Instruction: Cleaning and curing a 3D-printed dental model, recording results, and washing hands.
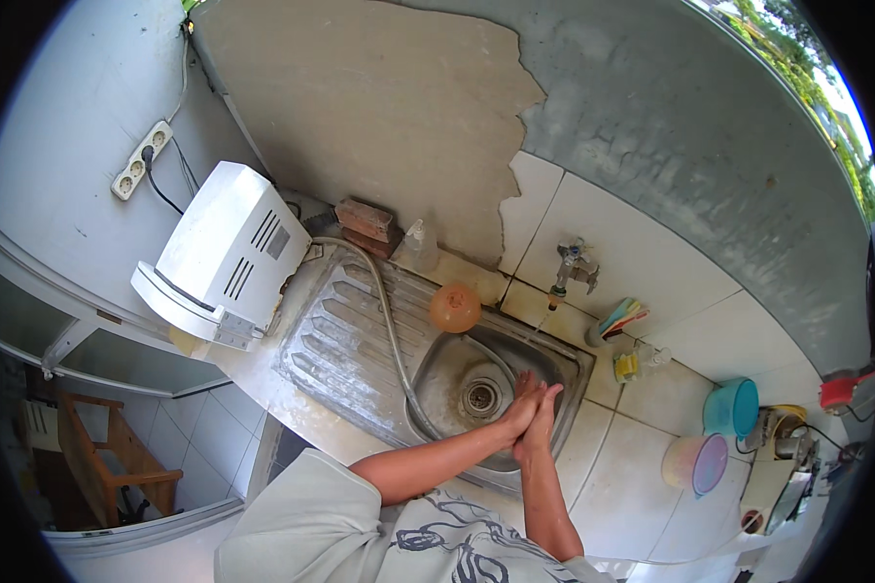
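Over the right side of the steel sink (436, 374), my left hand (523, 402) and my right hand (542, 420) lie palm against palm. Their fingers are stretched out and point away from me, and I see nothing held between them. Below and to the left of the hands is the round drain (480, 396). A grey hose (387, 325) runs across the ribbed drainboard (335, 335) into the basin. The tap (574, 267) on the tiled wall is beyond my hands; whether water runs from it I cannot tell.
An orange bowl (455, 308) sits at the sink's back edge. A clear bottle (420, 245), bricks (367, 225) and a white appliance (226, 257) stand left. A holder with brushes (614, 323), a yellow sponge (626, 367), a teal bucket (731, 408) and a lidded tub (695, 463) are right.
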The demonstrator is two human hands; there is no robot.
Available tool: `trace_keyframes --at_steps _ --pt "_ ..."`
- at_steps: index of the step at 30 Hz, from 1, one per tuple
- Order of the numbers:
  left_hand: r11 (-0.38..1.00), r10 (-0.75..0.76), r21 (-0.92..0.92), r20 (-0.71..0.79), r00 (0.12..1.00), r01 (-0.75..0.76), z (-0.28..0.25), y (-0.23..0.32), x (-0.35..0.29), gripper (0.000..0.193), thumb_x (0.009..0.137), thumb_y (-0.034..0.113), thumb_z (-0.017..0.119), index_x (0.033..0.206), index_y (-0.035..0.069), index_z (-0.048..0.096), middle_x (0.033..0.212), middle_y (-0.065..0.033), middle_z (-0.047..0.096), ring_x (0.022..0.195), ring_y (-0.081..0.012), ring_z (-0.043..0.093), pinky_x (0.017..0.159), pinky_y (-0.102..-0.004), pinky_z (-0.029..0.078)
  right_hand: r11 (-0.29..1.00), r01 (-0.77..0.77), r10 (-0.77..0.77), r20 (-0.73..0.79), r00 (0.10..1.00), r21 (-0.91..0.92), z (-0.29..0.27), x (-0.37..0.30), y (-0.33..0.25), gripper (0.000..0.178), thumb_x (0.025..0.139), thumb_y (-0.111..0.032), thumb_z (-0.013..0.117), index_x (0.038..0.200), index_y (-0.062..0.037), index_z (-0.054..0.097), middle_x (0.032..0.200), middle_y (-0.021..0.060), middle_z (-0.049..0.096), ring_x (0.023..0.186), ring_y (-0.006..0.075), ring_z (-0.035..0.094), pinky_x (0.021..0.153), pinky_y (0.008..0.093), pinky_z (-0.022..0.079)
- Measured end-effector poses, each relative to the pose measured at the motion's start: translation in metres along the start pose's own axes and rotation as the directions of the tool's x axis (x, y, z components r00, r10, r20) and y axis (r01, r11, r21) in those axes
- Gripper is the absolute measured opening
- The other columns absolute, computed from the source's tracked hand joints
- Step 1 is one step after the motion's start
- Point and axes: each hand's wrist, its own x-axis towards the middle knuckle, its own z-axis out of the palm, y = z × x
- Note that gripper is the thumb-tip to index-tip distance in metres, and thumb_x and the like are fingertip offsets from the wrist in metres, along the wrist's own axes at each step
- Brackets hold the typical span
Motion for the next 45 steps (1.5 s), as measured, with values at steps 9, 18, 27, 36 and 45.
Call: trace_keyframes --at_steps 9,18,27,36,45 --pt "0.87 -0.377 -0.289 0.131 0.917 0.399 -0.013 0.007 0.032 0.069 0.104 0.048 0.039 0.156 0.005 0.025 0.161 -0.0145 0.029 0.151 -0.0264 0.019 0.119 -0.0365 0.021 0.966 -0.045 0.051 0.016 0.999 -0.254 0.002 -0.029 0.017 0.117 0.082 -0.09 0.027 0.159 -0.0051 0.004 0.167 0.0141 0.004 0.154 0.0268 0.001 0.123 0.0414 0.002" --pt "0.92 -0.24 -0.291 0.112 0.964 0.263 -0.005 0.01 0.008 0.072 0.103 0.049 0.041 0.157 0.005 0.022 0.165 -0.0119 0.018 0.153 -0.0235 0.012 0.121 -0.0351 0.014 0.977 -0.063 0.059 -0.025 0.998 -0.202 0.009 -0.016 -0.011 0.111 0.086 -0.085 0.027 0.159 -0.0043 0.007 0.166 0.0145 0.01 0.153 0.0283 0.005 0.122 0.0426 0.008" --pt "0.737 -0.19 -0.631 0.152 0.97 0.243 -0.001 0.021 -0.028 0.087 0.094 0.06 0.059 0.151 0.001 0.031 0.14 -0.021 0.051 0.126 -0.0283 0.054 0.107 -0.0359 0.043 0.963 0.159 -0.136 0.118 0.984 -0.217 -0.003 -0.018 -0.007 0.086 0.101 -0.065 0.026 0.153 0.0036 0.026 0.159 0.0204 0.028 0.148 0.0285 0.024 0.122 0.0394 0.019" --pt "0.835 0.184 -0.537 0.479 0.858 0.121 -0.019 0.028 0.007 0.029 0.09 0.019 0.073 0.111 0.005 0.059 0.103 -0.009 0.063 0.098 -0.0197 0.062 0.087 -0.0336 0.05 0.819 0.208 -0.325 0.134 0.936 0.535 -0.041 0.026 0.025 0.059 0.105 -0.036 0.046 0.143 0.0084 0.04 0.147 0.0178 0.044 0.128 0.0217 0.05 0.112 0.0332 0.04" --pt "0.675 0.354 -0.712 0.084 0.932 -0.193 0.001 0.044 -0.034 0.064 0.08 0.015 0.082 0.13 0.009 0.043 0.124 -0.0064 0.052 0.119 -0.02 0.053 0.09 -0.0352 0.051 0.7 0.02 -0.513 0.483 0.71 0.714 -0.024 0.055 -0.025 0.043 0.106 -0.04 0.045 0.123 -0.0012 0.055 0.086 -0.0009 0.061 0.073 0.0078 0.057 0.068 0.0213 0.048"
